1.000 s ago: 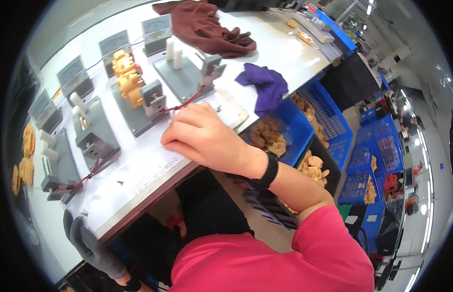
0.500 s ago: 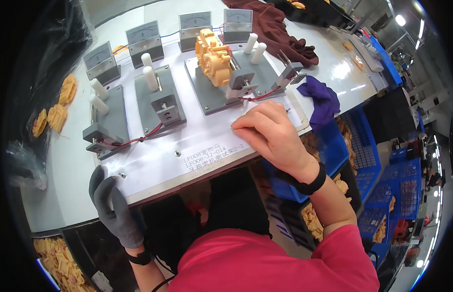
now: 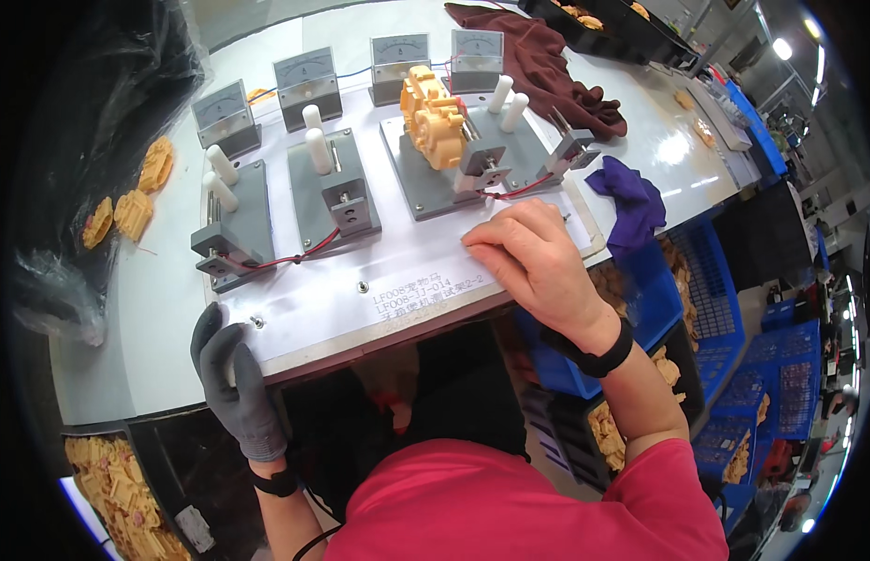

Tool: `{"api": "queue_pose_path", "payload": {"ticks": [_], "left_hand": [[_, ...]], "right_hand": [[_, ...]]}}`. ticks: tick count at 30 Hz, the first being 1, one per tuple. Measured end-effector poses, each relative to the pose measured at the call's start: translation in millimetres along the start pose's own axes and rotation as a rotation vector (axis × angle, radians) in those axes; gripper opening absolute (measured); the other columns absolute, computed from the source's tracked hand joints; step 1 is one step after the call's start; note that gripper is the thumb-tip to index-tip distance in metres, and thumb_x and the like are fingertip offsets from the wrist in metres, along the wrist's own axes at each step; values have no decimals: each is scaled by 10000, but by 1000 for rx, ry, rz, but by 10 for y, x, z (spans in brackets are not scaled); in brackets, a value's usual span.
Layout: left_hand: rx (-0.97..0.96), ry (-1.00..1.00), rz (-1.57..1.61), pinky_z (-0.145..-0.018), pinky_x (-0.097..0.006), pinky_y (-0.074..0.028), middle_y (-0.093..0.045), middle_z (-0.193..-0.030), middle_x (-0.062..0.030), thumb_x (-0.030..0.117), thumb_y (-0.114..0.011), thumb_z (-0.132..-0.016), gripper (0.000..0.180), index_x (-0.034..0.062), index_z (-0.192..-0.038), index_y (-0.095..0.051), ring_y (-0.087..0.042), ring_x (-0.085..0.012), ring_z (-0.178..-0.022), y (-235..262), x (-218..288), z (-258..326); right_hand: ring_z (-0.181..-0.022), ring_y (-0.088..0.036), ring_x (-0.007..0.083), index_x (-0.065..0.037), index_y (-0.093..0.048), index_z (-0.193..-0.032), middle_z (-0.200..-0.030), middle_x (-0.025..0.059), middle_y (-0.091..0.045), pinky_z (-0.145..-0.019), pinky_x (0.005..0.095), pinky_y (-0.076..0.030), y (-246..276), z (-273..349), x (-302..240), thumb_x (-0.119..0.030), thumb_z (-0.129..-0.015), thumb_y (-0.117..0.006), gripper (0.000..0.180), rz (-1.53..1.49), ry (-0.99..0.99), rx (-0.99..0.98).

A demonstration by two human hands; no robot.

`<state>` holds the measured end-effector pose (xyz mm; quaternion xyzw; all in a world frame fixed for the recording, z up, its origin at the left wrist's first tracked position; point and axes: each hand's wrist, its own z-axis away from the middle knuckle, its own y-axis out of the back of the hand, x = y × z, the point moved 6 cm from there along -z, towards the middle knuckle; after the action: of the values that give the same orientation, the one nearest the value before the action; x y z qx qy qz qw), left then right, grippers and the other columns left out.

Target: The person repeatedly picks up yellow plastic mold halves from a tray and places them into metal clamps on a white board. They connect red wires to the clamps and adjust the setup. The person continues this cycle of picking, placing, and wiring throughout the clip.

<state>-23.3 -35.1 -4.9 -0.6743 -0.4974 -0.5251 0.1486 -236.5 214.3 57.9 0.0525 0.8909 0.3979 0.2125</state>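
Note:
A yellow plastic gearbox [image 3: 433,120] stands upright on a grey test fixture [image 3: 422,192] with white posts and a metal clamp block, at the back of the board. Below that fixture, my bare right hand [image 3: 538,264] rests on the white-covered board [image 3: 332,313], fingers bent and the thumb against the index finger; I see nothing between them. My left hand [image 3: 231,379], in a grey glove, lies at the board's near left edge with its fingers somewhat apart, holding nothing. Nearest to it is a grey fixture [image 3: 243,220] with two white posts and red and black wires.
Several analogue meters [image 3: 307,79] line the back. A middle fixture [image 3: 318,187] is unoccupied. Loose yellow gearboxes [image 3: 134,215] lie at left beside black plastic film. Brown cloth [image 3: 538,70] and purple cloth [image 3: 626,206] lie at right. Blue crates [image 3: 673,309] stand lower right; a bin of yellow parts [image 3: 126,496] lower left.
The view has shifted, so the board and fixtures sit slightly further right. My right thumb and fingers have drawn closer together. My left hand stays at the board's edge; the gearbox remains on its fixture.

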Motion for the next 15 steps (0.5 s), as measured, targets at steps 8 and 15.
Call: {"api": "queue_pose_path", "payload": {"ticks": [8,15], "left_hand": [[8,0,29,-1126,-398,-317,-519,-1375,-168,56,-508,-899,233,-3,-1086,-634,-462,-280,-1314,5,-33,9],[29,1,37,-1121,-404,-326,-526,-1365,-170,37,-509,-887,233,-11,-1075,-638,-469,-288,-1313,-1,-16,16]], "right_hand": [[-892,-575,248,-88,-672,-928,-880,44,-596,-846,360,-417,-11,4,1,-99,-842,-709,94,23,-9,-11],[-880,-572,245,-88,-672,-930,-873,41,-593,-836,357,-416,-11,10,3,-103,-843,-712,97,20,-10,7]]}}
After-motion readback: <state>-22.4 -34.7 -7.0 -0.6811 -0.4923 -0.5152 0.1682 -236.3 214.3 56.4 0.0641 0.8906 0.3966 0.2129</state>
